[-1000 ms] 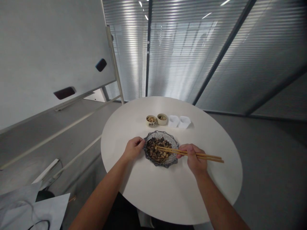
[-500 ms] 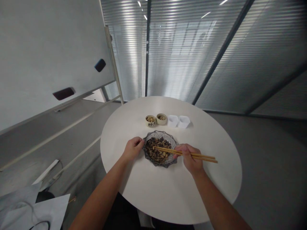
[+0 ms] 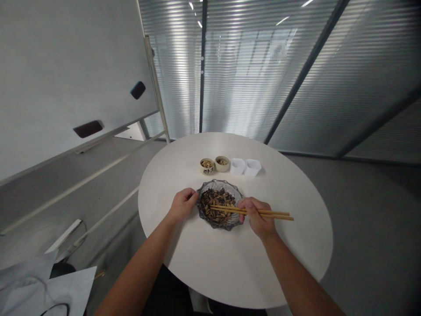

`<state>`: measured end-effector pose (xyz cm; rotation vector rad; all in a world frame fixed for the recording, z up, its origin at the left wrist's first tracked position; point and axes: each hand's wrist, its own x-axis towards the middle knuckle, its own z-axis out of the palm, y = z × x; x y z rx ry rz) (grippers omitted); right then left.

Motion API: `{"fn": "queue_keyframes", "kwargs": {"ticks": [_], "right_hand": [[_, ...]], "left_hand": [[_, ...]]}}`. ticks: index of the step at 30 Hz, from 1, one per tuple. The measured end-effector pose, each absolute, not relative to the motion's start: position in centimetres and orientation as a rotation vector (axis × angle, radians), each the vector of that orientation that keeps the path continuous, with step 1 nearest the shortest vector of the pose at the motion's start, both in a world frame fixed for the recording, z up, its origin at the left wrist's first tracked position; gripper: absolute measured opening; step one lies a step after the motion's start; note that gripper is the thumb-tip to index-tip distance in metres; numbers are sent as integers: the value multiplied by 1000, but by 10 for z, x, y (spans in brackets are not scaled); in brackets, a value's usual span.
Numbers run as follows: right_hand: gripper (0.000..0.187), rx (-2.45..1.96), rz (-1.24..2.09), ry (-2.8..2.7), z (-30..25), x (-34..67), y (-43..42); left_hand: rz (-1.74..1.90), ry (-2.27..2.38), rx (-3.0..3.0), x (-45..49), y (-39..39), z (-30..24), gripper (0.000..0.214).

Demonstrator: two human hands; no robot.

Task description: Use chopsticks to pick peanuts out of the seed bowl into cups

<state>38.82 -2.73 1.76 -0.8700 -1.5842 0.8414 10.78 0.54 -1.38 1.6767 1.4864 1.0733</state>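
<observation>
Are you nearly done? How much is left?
Done so far: the small bowls hold some kernels. In hand: your right hand holds chopsticks over the seeds, and your left hand rests at the glass dish. Left: the dish still looks full of seeds, so probably lots. I can't see anything in the white dishes.

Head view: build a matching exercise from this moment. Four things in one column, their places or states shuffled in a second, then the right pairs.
Things:
1. Left hand
2. Right hand
3. Sunflower seeds
4. White dishes

Places or states:
A. Beside small bowls
B. Touching the glass dish
C. Holding chopsticks
D. Inside the glass dish

Pairs: 1-B, 2-C, 3-D, 4-A
</observation>
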Motion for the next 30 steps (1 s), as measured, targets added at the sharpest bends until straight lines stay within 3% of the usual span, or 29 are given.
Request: {"fn": "queue_keyframes", "kwargs": {"ticks": [11, 30], "right_hand": [[40, -901, 964, -1418, 16, 389, -28], [36, -918, 836, -1569, 16, 384, -30]], "left_hand": [[1058, 1501, 1661, 108, 5, -10, 34], [1069, 1490, 1666, 109, 5, -10, 34]]}}
